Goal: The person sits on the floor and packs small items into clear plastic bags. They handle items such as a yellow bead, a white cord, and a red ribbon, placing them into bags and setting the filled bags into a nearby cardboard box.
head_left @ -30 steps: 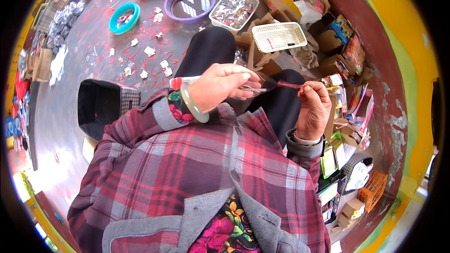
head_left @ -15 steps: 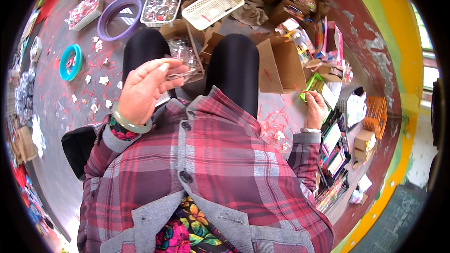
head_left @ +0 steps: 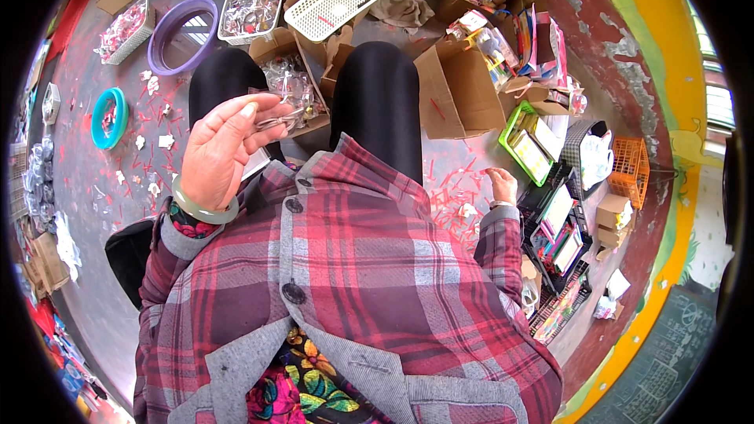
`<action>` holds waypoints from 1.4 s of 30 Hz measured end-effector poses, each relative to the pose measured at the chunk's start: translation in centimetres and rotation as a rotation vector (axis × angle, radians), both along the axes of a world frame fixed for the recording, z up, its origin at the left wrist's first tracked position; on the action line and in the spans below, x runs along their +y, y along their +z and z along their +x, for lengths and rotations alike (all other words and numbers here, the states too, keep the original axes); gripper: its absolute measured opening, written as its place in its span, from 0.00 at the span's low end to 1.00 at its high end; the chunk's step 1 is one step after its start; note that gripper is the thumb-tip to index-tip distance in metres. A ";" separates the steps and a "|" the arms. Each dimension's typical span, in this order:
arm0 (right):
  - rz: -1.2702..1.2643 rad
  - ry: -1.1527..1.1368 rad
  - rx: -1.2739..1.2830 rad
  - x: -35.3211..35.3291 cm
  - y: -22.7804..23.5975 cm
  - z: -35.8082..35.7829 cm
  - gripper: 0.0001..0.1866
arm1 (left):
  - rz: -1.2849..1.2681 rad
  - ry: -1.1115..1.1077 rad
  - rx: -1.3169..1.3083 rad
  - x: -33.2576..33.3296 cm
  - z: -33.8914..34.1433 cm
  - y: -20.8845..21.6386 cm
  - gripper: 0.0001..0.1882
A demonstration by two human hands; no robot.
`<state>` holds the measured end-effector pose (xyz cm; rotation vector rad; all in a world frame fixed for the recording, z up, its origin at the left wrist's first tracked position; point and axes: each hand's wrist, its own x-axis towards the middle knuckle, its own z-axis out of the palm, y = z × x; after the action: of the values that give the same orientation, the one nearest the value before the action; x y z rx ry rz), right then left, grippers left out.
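Note:
My left hand (head_left: 224, 137) is raised over my left thigh, its fingers and thumb closed round a small clear plastic packet (head_left: 281, 119). What the packet contains is too small to make out. Under it, between my knees, an open cardboard box (head_left: 320, 122) holds several similar clear packets (head_left: 287, 82). My right hand (head_left: 500, 186) is off to the right, above red strips (head_left: 455, 200) scattered on the floor. Its fingers are loosely bent, and nothing shows in them.
An empty brown box (head_left: 463, 102) stands beyond my right knee. Ahead are a white basket (head_left: 338, 1), a filled white basket (head_left: 224, 30) and a purple tub (head_left: 153, 59). A teal basin (head_left: 94, 122) sits left. A green tray (head_left: 506, 141), black crates (head_left: 525, 208) and an orange crate (head_left: 640, 165) stand right.
My right hand has come down and left from beside the green tray; the red strip at its fingertips no longer shows. My left hand keeps the packet. The whole view has shifted slightly.

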<state>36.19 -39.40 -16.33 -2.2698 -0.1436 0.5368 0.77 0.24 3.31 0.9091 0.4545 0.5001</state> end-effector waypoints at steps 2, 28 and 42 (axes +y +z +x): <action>-0.053 0.043 -0.007 0.2 0.3 -0.3 0.08 | -0.009 0.003 -0.005 -0.1 0.2 0.2 0.14; -0.004 -0.240 0.377 -3.5 -0.1 2.2 0.24 | -0.007 -0.010 0.014 -0.3 0.1 0.3 0.14; 0.152 -0.231 0.721 -3.4 2.6 1.4 0.31 | 0.000 -0.020 0.026 -0.2 0.1 -0.1 0.15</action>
<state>37.54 -42.81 -13.76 -1.7888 0.4171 1.1301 0.82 0.00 3.19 0.9203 0.4686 0.4706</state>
